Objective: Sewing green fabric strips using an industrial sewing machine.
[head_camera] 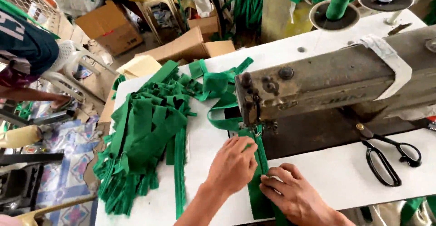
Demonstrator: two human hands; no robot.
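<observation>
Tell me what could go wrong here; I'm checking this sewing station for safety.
1. The left hand presses the green strip right below the needle area of the sewing machine; its fingers could get pricked.
2. The pile of green strips hangs over the table edge and may slide off.
3. The black scissors lie beside the right hand, which could knock them.

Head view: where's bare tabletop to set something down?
Free: white table between the right hand and the scissors; a strip between the green strip pile and the left hand. Crowded: under the sewing machine, where both hands press green fabric.
</observation>
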